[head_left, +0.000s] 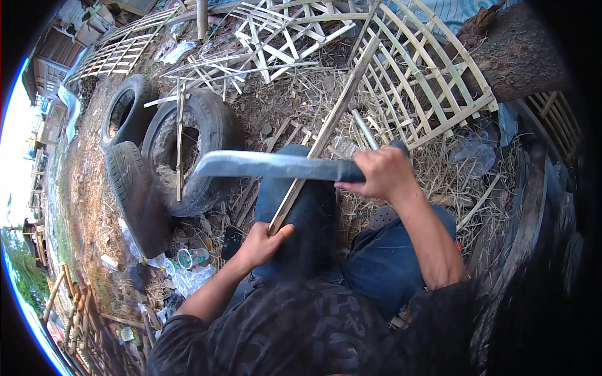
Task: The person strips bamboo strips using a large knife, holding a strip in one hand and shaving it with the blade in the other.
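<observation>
My left hand [264, 244] is closed round the near end of a long split bamboo strip [333, 119]. The strip slants away to the upper right, over my leg in dark blue trousers [295, 207]. In my right hand [384, 172] is the dark handle of a machete [269, 166]. Its broad blade points left and crosses above the strip, hiding a short part of it. Whether the blade touches the strip I cannot tell.
Old tyres [213, 125] stand at the left. A woven bamboo lattice panel [433, 75] leans at the back right beside a thick log [514, 56]. Bamboo lattice pieces [295, 37] lie at the back. Straw [439, 169] and plastic litter [191, 276] cover parts of the ground.
</observation>
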